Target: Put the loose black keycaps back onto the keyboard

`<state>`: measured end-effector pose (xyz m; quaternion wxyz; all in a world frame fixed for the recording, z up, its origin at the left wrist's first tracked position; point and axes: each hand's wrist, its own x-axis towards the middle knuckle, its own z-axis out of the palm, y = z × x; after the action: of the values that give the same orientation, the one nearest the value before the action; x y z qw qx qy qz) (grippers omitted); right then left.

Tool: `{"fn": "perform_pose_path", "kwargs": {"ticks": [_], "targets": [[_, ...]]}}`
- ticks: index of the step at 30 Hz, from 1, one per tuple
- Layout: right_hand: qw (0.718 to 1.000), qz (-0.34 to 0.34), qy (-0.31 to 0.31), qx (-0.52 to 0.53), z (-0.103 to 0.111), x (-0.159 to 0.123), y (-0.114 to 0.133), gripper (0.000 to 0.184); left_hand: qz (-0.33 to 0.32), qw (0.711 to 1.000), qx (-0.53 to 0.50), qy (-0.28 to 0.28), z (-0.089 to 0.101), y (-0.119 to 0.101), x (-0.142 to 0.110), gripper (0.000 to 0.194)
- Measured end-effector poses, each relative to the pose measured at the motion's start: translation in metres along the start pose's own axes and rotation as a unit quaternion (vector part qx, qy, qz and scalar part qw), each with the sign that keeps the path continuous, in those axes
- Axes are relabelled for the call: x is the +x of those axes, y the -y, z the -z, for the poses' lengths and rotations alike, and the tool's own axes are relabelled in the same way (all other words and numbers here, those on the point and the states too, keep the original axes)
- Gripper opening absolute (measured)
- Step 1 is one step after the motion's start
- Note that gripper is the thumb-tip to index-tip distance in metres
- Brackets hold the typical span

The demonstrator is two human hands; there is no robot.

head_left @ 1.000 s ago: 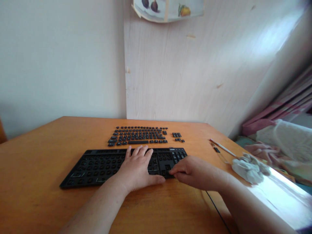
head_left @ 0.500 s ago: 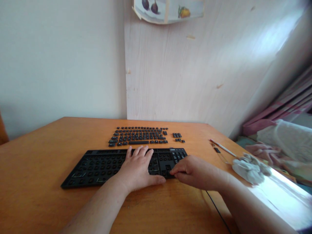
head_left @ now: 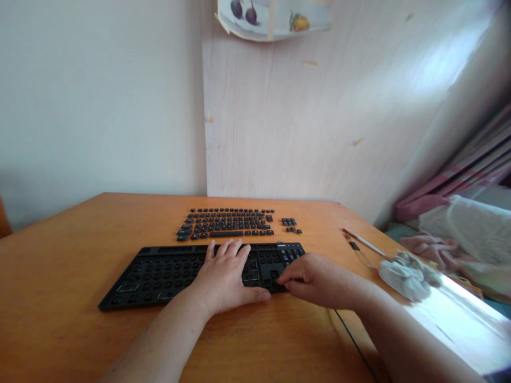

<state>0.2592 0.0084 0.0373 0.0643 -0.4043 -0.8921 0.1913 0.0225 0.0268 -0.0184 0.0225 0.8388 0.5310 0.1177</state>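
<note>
Keyboard (head_left: 171, 271) is laid on table (head_left: 59, 266), keycaps (head_left: 226, 234) behind it. Left hand (head_left: 224, 271) is spread open on keyboard's middle, nothing gripped. Right hand (head_left: 313, 279) is pinched closed at its right part; held content cannot be told.

No text, brand or number can be read with certainty. On the black keyboard (head_left: 167, 271), a short light word (head_left: 281, 245) is printed at the upper edge, above the number keys (head_left: 293, 254), but it is too small to be read. Pale signs are carried by these number keys and by the loose keycaps (head_left: 227, 223) on the counter (head_left: 59, 255); they are also too small and blurred to be told apart.
</note>
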Motion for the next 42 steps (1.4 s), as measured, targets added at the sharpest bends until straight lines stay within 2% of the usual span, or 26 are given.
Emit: {"fn": "perform_pose_path", "kwargs": {"ticks": [4,6,9,12,15,20,25,30,35,42], "targets": [[0.999,0.0,-0.018,0.039,0.003,0.0,-0.002,0.026,-0.001,1.0,0.002,0.003,-0.001,0.001,0.0,0.109],[0.997,-0.001,-0.05,0.06,0.006,0.002,-0.01,0.027,-0.001,1.0,0.004,0.005,0.0,0.001,0.0,0.11],[0.984,-0.047,-0.147,0.084,0.011,0.007,-0.031,0.027,0.002,1.0,0.006,0.005,0.001,0.001,0.0,0.11],[0.953,-0.123,-0.266,0.082,0.013,0.012,-0.062,0.03,0.001,1.0,0.005,0.008,0.003,0.0,0.0,0.108],[0.918,-0.204,-0.333,0.073,0.01,0.017,-0.095,0.034,0.007,1.0,0.003,0.017,0.005,0.0,0.0,0.108],[0.907,-0.252,-0.332,0.058,-0.005,0.027,-0.135,0.037,0.004,1.0,0.008,0.013,0.005,0.001,0.0,0.107],[0.906,-0.266,-0.326,0.05,-0.015,0.037,-0.152,0.035,0.004,1.0,0.012,0.008,0.002,0.002,0.001,0.106],[0.898,-0.271,-0.347,0.009,-0.017,0.039,-0.152,0.032,0.006,1.0,0.007,0.01,0.004,0.001,0.001,0.106],[0.885,-0.29,-0.362,-0.041,-0.01,0.041,-0.142,0.028,0.005,1.0,0.001,0.008,0.004,0.0,0.001,0.108],[0.924,-0.255,-0.278,-0.065,0.009,0.053,-0.128,0.027,0.006,1.0,-0.001,0.009,0.005,-0.001,0.001,0.111]]}}
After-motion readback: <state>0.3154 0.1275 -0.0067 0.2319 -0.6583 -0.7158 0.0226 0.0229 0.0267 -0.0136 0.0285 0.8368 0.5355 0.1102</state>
